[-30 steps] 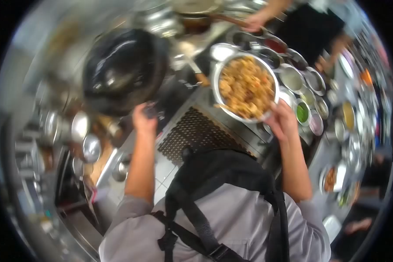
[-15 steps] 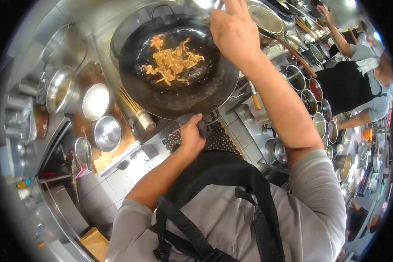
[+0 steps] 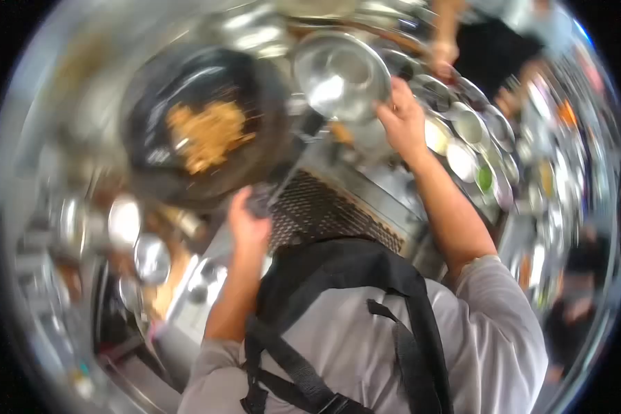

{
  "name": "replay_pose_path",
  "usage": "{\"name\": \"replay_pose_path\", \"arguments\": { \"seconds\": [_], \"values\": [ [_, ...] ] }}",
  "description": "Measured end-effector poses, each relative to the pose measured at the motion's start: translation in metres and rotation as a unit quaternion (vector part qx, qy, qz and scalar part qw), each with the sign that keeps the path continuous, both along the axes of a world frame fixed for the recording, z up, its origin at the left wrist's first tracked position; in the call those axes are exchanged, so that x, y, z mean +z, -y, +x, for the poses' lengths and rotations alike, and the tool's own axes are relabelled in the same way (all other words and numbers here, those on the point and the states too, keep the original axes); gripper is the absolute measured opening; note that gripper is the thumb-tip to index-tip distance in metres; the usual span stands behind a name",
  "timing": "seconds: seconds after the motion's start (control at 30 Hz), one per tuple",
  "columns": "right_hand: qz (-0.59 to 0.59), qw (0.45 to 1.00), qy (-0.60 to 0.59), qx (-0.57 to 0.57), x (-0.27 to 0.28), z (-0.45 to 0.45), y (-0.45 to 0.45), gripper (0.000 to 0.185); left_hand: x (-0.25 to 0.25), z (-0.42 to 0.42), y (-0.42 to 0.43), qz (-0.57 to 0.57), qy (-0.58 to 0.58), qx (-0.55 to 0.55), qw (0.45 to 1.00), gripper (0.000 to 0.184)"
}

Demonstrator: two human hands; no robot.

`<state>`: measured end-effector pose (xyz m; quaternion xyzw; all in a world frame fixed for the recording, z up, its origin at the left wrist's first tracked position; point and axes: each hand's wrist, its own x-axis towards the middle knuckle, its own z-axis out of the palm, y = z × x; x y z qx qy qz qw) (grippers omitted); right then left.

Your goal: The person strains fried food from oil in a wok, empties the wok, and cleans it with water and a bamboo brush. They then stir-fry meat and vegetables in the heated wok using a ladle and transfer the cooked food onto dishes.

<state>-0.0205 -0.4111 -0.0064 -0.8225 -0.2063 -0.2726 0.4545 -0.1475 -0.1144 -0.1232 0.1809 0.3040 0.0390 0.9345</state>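
The view is blurred. My left hand is closed round the dark wrapped handle at the near edge of a black wok. Brown cooked food lies inside the wok. To the right of the wok, my right hand grips the rim of a metal bowl, which is tilted with its shiny inside showing and no food visible in it.
Metal bowls stand on the left counter. Containers, one with green contents, line the right. A perforated dark mat lies below. Another person's hand reaches in at the top right.
Since half a second ago, my right hand has moved from above the wok to its right, now with the bowl in view. The food in the wok looks more bunched. My left hand remains at the handle.
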Motion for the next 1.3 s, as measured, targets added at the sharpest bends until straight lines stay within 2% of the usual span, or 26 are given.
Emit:
{"name": "replay_pose_path", "arguments": {
  "seconds": [0.03, 0.07, 0.1, 0.13, 0.17, 0.2, 0.23, 0.27, 0.3, 0.37, 0.4, 0.47, 0.5, 0.57, 0.63, 0.7, 0.77, 0.83, 0.9, 1.0, 1.03, 1.07, 1.1, 1.13, 1.23, 1.3],
  "values": [
    [0.177, 0.971, -0.160, 0.006, -0.012, -0.036, 0.057, 0.021, -0.009, -0.004, -0.006, 0.207, 0.060, -0.094, 0.972, 0.018],
    [0.361, 0.889, -0.283, 0.005, -0.031, -0.078, 0.120, 0.021, -0.019, -0.007, -0.010, 0.475, 0.087, -0.164, 0.860, 0.022],
    [0.417, 0.851, -0.305, -0.099, -0.041, -0.126, 0.177, 0.013, -0.029, -0.009, -0.013, 0.655, 0.101, -0.155, 0.732, 0.026],
    [0.444, 0.834, -0.288, -0.158, -0.059, -0.184, 0.243, 0.010, -0.042, -0.004, -0.020, 0.743, 0.113, -0.143, 0.645, 0.026],
    [0.470, 0.813, -0.274, -0.210, -0.076, -0.256, 0.304, 0.009, -0.054, 0.001, -0.035, 0.713, 0.115, -0.144, 0.676, 0.027],
    [0.498, 0.775, -0.191, -0.340, -0.081, -0.333, 0.340, 0.008, -0.068, 0.012, -0.051, 0.609, 0.104, -0.130, 0.775, 0.029],
    [0.514, 0.725, -0.114, -0.445, -0.087, -0.404, 0.365, 0.008, -0.077, 0.027, -0.061, 0.401, 0.081, -0.107, 0.906, 0.031],
    [0.503, 0.714, -0.061, -0.483, -0.109, -0.483, 0.403, 0.009, -0.083, 0.036, -0.067, 0.258, 0.066, -0.096, 0.959, 0.033],
    [0.495, 0.702, -0.010, -0.511, -0.127, -0.548, 0.430, 0.012, -0.083, 0.049, -0.077, -0.012, 0.019, -0.105, 0.994, 0.036],
    [0.595, 0.568, 0.068, -0.564, -0.110, -0.611, 0.424, 0.016, -0.071, 0.049, -0.068, -0.055, 0.007, -0.118, 0.991, 0.038],
    [0.596, 0.564, 0.068, -0.567, -0.119, -0.635, 0.429, 0.016, -0.067, 0.048, -0.062, -0.104, -0.005, -0.116, 0.988, 0.040],
    [0.635, 0.493, 0.103, -0.586, -0.151, -0.667, 0.440, 0.025, -0.069, 0.058, -0.060, -0.098, -0.013, -0.113, 0.989, 0.043],
    [0.634, 0.568, 0.063, -0.522, -0.166, -0.678, 0.438, 0.034, -0.073, 0.060, -0.067, -0.096, -0.021, -0.100, 0.990, 0.047],
    [0.693, 0.512, 0.032, -0.506, -0.148, -0.622, 0.419, 0.031, -0.090, 0.070, -0.074, -0.005, 0.011, -0.053, 0.998, 0.055],
    [0.622, 0.674, -0.185, -0.353, -0.126, -0.544, 0.376, 0.034, -0.082, 0.069, -0.069, 0.043, 0.024, -0.037, 0.998, 0.046],
    [0.528, 0.713, -0.396, -0.237, -0.108, -0.448, 0.318, 0.033, -0.064, 0.065, -0.055, 0.036, 0.024, -0.032, 0.999, 0.037],
    [0.283, 0.744, -0.589, -0.140, -0.139, -0.370, 0.277, 0.033, -0.036, 0.057, -0.044, 0.014, 0.029, -0.031, 0.999, 0.029],
    [-0.094, 0.860, -0.501, -0.017, -0.149, -0.274, 0.223, 0.032, 0.016, 0.049, -0.025, -0.045, 0.017, -0.032, 0.998, 0.026],
    [-0.072, 0.889, -0.446, 0.071, -0.179, -0.180, 0.156, 0.033, 0.038, 0.059, -0.042, -0.122, 0.064, -0.033, 0.990, 0.026],
    [-0.141, 0.888, -0.400, 0.178, -0.236, -0.056, 0.062, 0.032, 0.048, 0.102, -0.097, -0.167, 0.058, 0.024, 0.984, 0.024],
    [-0.271, 0.883, -0.354, 0.143, -0.255, -0.023, 0.035, 0.029, 0.036, 0.125, -0.114, -0.164, 0.068, 0.045, 0.983, 0.024],
    [-0.395, 0.863, -0.297, 0.109, -0.273, 0.007, 0.007, 0.028, 0.023, 0.145, -0.131, -0.031, 0.094, 0.050, 0.994, 0.031],
    [-0.282, 0.902, -0.320, 0.066, -0.286, 0.038, -0.013, 0.027, 0.017, 0.159, -0.151, 0.107, 0.111, 0.060, 0.986, 0.041],
    [-0.296, 0.908, -0.293, 0.039, -0.305, 0.068, -0.026, 0.027, 0.022, 0.172, -0.164, 0.063, 0.080, 0.052, 0.993, 0.038],
    [-0.481, 0.829, -0.277, 0.072, -0.368, 0.144, -0.026, 0.026, 0.023, 0.198, -0.189, -0.050, 0.009, 0.031, 0.998, 0.022],
    [-0.550, 0.775, -0.262, 0.169, -0.397, 0.184, -0.010, 0.026, 0.013, 0.207, -0.185, 0.021, 0.012, 0.074, 0.997, 0.017]
  ]
}}
